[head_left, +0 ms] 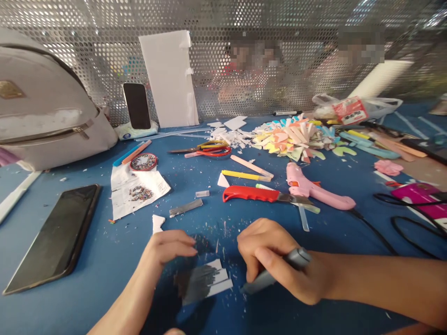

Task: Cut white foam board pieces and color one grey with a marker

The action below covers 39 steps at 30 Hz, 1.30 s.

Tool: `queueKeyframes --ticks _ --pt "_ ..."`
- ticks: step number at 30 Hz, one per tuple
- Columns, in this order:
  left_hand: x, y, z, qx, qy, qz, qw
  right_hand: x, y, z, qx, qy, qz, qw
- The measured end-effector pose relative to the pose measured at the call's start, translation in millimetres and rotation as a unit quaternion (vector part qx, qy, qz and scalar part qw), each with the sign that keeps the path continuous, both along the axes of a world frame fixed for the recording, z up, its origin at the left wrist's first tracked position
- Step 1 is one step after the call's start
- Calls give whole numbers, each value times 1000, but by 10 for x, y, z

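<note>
My right hand [274,260] is wrapped round a thick grey marker [298,257], its tip low over the blue table. Just left of that tip lies a small white piece [220,278] with slits cut into its right side, coloured dark grey over its left part. My left hand [171,249] is beside and above this piece, fingers stretched out and holding nothing. A small white scrap [158,223] lies just beyond the left hand. Past both hands lie a grey-coloured strip [186,207] and a red-handled knife [250,194].
A pink glue gun [316,188] with a black cord lies beyond my right hand. Scissors [214,149] and a pile of cut coloured pieces [289,139] lie farther back. At left are a phone [52,237] and a backpack [52,111]. Perforated metal [216,42] stands behind.
</note>
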State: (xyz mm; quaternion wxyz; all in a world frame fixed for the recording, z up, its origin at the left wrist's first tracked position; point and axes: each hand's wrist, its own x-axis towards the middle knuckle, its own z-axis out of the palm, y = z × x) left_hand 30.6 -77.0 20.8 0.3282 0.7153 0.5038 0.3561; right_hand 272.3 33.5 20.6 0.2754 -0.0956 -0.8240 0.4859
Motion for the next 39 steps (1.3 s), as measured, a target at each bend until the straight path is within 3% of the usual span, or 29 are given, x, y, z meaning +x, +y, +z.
queueKeyframes --ticks 3,6,12,17,26,35,39 --pt "13 -21 -41 -15 -147 20 989 3 -11 24 -22 -30 -18 999" --pt "37 -63 -89 -43 -211 14 976 1 -29 38 -45 -38 -43 997" --pt "74 -58 -109 -93 -222 15 970 8 -46 12 -50 -51 -69 995" --pt "108 -14 -130 -98 -249 5 964 -2 -42 -1 -53 -50 -64 995" --pt "141 -6 -119 -106 -216 1 971 -4 -50 31 -54 -75 -61 994" --pt "161 12 -172 -130 -288 1 949 -12 -38 18 -62 -59 -49 995" --pt "143 16 -249 -142 -349 -12 926 5 -46 3 -71 -25 -92 993"
